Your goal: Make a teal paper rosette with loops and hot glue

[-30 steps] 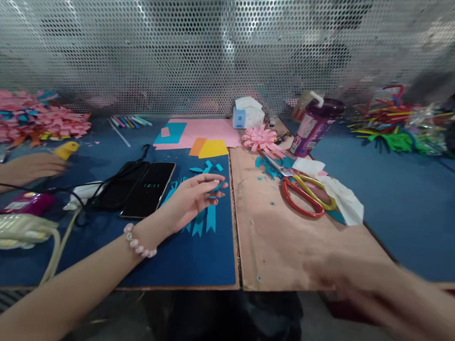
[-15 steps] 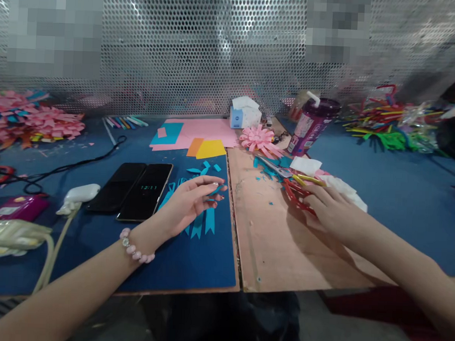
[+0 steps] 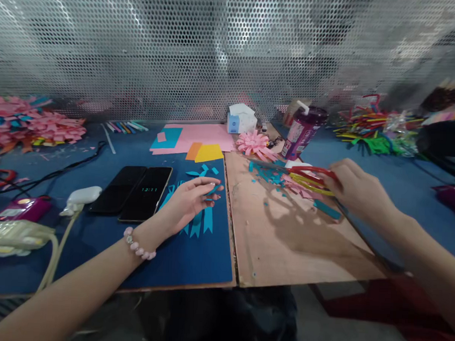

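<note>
My left hand is closed in a pinch on a small blue paper piece. Below its fingers, blue paper strips with notched ends lie on the blue tabletop. Over the wooden board, my right hand grips scissors by their red and yellow handles, raised with the blades pointing left. Blue scraps and pink paper bits are spread beneath the scissors. A blue strip lies on the board near my right hand.
Two dark phones and a white charger lie to the left. Behind are pink sheets, a yellow sheet, a pink paper flower, a tissue box and a purple cup. A perforated metal panel rises behind.
My right hand has lifted the scissors off the board and moved right. The white tissue beside it no longer shows there, and a blue strip is visible. My left hand keeps its pinch.
</note>
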{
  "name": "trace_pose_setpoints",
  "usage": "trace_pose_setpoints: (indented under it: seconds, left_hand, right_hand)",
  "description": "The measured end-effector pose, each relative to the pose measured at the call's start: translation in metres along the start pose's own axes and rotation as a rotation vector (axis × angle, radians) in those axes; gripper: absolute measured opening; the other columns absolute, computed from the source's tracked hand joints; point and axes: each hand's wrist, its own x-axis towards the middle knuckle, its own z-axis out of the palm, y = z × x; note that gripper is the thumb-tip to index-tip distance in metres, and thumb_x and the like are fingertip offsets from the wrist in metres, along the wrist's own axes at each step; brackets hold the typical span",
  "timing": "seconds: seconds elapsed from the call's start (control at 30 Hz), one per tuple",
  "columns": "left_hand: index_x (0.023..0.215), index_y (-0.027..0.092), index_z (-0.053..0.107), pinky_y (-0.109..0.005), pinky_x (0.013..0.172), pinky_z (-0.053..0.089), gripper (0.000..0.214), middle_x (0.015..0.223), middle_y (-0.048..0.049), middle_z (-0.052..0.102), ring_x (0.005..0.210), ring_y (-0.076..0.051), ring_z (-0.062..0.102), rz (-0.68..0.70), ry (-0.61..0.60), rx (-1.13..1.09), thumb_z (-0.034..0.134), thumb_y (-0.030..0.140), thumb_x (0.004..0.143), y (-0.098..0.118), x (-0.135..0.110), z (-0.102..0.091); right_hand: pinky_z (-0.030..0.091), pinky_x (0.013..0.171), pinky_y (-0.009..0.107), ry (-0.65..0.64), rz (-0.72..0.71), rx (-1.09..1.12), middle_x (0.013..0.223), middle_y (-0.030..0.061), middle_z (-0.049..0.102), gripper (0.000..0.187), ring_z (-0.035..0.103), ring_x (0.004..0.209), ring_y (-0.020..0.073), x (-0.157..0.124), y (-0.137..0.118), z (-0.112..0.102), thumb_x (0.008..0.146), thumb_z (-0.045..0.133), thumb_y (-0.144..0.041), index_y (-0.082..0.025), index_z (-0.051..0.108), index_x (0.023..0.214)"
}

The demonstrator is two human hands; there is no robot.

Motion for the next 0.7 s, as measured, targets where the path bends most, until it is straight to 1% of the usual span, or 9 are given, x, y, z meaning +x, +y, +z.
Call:
trace_pose_setpoints:
  seconds: [0.13,0.2,0.23,0.33,0.4,0.47,0.53,0.6,0.7]
  left_hand:
    - [0.094,0.013,0.069,-0.023,0.066,0.047,0.019,0.097,-0.0095,0.066,0.075,-0.012,0.060,0.001,-0.006,-0.012,0.069,0.023,0.078,0.000,0.000,-0.001]
    - [0.093,0.013,0.069,-0.022,0.065,0.047,0.018,0.096,-0.0090,0.066,0.073,-0.011,0.060,0.004,-0.002,-0.028,0.069,0.022,0.077,0.001,0.000,-0.001]
    - [0.093,0.013,0.069,-0.022,0.065,0.047,0.017,0.096,-0.0088,0.066,0.073,-0.011,0.060,0.006,0.000,-0.034,0.069,0.022,0.077,0.001,0.000,-0.001]
    - [0.094,0.013,0.068,-0.022,0.066,0.048,0.019,0.097,-0.0090,0.066,0.074,-0.012,0.060,0.005,0.010,-0.041,0.069,0.022,0.077,0.002,-0.001,-0.001]
    - [0.095,0.013,0.068,-0.023,0.066,0.048,0.020,0.098,-0.0094,0.066,0.074,-0.012,0.060,0.006,0.011,-0.042,0.069,0.022,0.077,0.003,-0.001,-0.002]
    - [0.096,0.013,0.068,-0.023,0.067,0.048,0.021,0.099,-0.0095,0.065,0.074,-0.011,0.059,0.011,0.007,-0.043,0.069,0.022,0.077,0.002,-0.002,-0.003]
    - [0.096,0.013,0.068,-0.023,0.067,0.048,0.021,0.100,-0.0094,0.065,0.075,-0.011,0.059,0.017,0.000,-0.043,0.069,0.022,0.077,0.002,-0.002,-0.004]
    - [0.096,0.013,0.068,-0.023,0.067,0.048,0.021,0.100,-0.0098,0.065,0.076,-0.012,0.060,0.019,-0.004,-0.042,0.069,0.022,0.078,0.003,-0.002,-0.004]
    - [0.096,0.012,0.068,-0.023,0.067,0.048,0.021,0.100,-0.0102,0.065,0.075,-0.012,0.060,0.022,-0.001,-0.046,0.069,0.021,0.077,0.004,-0.002,-0.003]
  right_hand:
    - [0.045,0.061,0.025,0.312,0.181,0.226,0.081,0.0072,0.065,0.016,0.060,0.072,0.0151,0.017,-0.006,-0.024,0.087,0.057,-0.029,-0.018,0.057,0.075]
    - [0.047,0.068,0.027,0.374,0.288,0.404,0.085,0.0064,0.067,0.012,0.061,0.076,0.0152,0.027,-0.014,-0.038,0.083,0.064,-0.028,-0.018,0.063,0.076]
    - [0.047,0.068,0.028,0.371,0.341,0.491,0.086,0.0061,0.068,0.011,0.062,0.077,0.0156,0.031,-0.018,-0.044,0.080,0.066,-0.029,-0.019,0.065,0.077]
    - [0.045,0.055,0.027,0.221,0.580,0.714,0.080,0.0047,0.069,0.014,0.063,0.066,0.0153,0.043,-0.024,-0.057,0.075,0.070,-0.033,-0.020,0.069,0.080]
    - [0.042,0.047,0.024,0.101,0.699,0.781,0.074,0.0043,0.069,0.018,0.060,0.058,0.0140,0.050,-0.022,-0.062,0.073,0.071,-0.035,-0.020,0.072,0.082]
    - [0.038,0.044,0.023,-0.010,0.711,0.822,0.070,0.0049,0.068,0.022,0.058,0.055,0.0126,0.059,-0.018,-0.066,0.071,0.073,-0.036,-0.019,0.073,0.085]
    - [0.039,0.046,0.024,-0.083,0.682,0.930,0.070,0.0060,0.068,0.024,0.057,0.056,0.0116,0.071,-0.016,-0.070,0.071,0.073,-0.034,-0.015,0.073,0.086]
    - [0.045,0.054,0.026,-0.084,0.683,1.104,0.073,0.0072,0.068,0.021,0.060,0.061,0.0119,0.087,-0.020,-0.076,0.075,0.071,-0.028,-0.010,0.072,0.086]
    - [0.050,0.074,0.031,-0.072,0.644,1.374,0.084,0.0085,0.068,0.017,0.063,0.077,0.0137,0.113,-0.032,-0.079,0.081,0.064,-0.020,-0.005,0.069,0.086]
